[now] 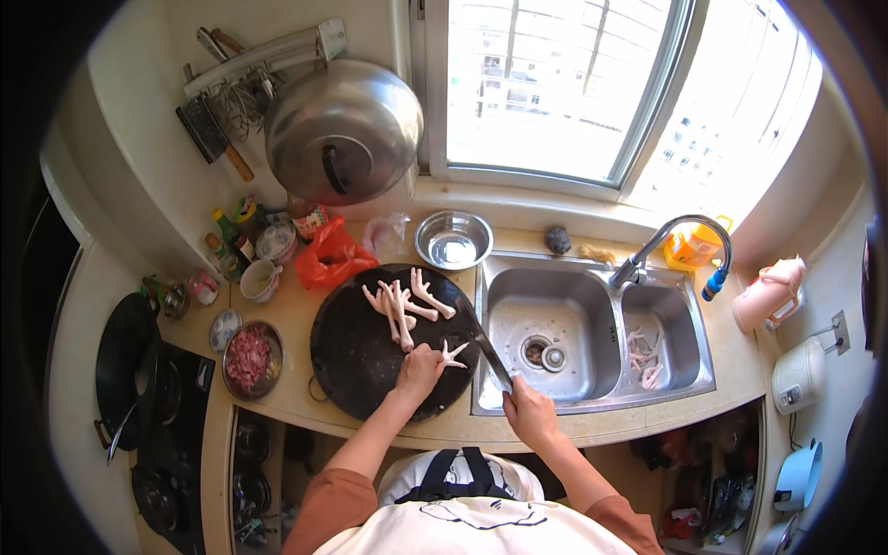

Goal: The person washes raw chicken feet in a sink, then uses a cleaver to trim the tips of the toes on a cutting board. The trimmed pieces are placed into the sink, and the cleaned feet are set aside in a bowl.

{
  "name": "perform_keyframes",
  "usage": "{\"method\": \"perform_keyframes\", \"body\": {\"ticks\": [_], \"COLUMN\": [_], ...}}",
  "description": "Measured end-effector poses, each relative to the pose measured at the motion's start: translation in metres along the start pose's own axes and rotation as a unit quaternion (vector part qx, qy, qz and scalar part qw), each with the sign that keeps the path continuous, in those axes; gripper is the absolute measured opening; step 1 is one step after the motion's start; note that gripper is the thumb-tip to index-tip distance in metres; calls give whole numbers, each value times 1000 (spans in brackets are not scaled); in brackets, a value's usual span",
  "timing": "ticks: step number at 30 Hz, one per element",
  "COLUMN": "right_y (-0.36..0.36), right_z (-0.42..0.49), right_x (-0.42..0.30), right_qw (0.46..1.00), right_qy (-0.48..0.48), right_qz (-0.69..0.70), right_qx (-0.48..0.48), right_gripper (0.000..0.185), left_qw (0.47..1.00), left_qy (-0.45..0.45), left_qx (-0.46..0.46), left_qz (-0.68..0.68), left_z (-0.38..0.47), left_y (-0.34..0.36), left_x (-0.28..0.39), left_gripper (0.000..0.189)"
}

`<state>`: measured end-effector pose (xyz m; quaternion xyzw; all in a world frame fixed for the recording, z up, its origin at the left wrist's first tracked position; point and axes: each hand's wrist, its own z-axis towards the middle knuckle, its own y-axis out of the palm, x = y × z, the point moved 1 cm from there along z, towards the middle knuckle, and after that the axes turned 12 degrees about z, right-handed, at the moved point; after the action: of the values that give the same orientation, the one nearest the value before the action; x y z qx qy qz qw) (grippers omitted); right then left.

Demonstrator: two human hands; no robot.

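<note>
My left hand [419,374] grips a chicken foot [454,354] low over the right part of a round black cutting board [347,354]; its spread toes stick out to the right of my fingers. In my right hand [531,413] is the handle of a knife, seemingly a cleaver [484,343]. Its blade is seen nearly edge-on and slants up and left between the board and the sink. Several more chicken feet [399,305] lie in a loose pile on the upper part of the board.
A double steel sink [548,298] adjoins the board, with chicken feet [645,357] in its smaller basin. Behind the board are a steel bowl [454,239] and a red plastic bag [333,253]. Minced meat fills a bowl [253,361] at left, near the stove [177,416].
</note>
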<state>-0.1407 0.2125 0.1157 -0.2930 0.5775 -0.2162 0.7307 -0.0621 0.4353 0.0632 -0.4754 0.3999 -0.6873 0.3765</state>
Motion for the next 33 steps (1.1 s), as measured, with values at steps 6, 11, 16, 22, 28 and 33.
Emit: {"method": "perform_keyframes", "body": {"ticks": [6, 11, 16, 22, 28, 33], "right_y": [21, 19, 7, -14, -6, 3], "right_z": [13, 12, 0, -5, -5, 1], "right_x": [14, 27, 35, 41, 34, 35], "right_qw": [979, 983, 983, 989, 990, 989], "right_qy": [98, 104, 167, 150, 101, 88], "right_qz": [-104, -64, -68, 13, -6, -27], "right_qx": [-145, -138, -27, -8, -94, -119], "right_gripper": [12, 19, 18, 21, 18, 18], "left_qw": [1000, 999, 993, 986, 992, 992], "left_qy": [7, -5, -29, 32, 85, 98], "left_qx": [8, 19, 56, -1, -58, -64], "left_qz": [-14, -40, -104, -163, -68, -54], "left_z": [0, 0, 1, 24, 48, 51], "left_y": [-1, -10, -32, -18, 3, 5], "left_x": [1, 2, -3, -4, -21, -19], "left_gripper": [2, 3, 6, 8, 4, 5]}}
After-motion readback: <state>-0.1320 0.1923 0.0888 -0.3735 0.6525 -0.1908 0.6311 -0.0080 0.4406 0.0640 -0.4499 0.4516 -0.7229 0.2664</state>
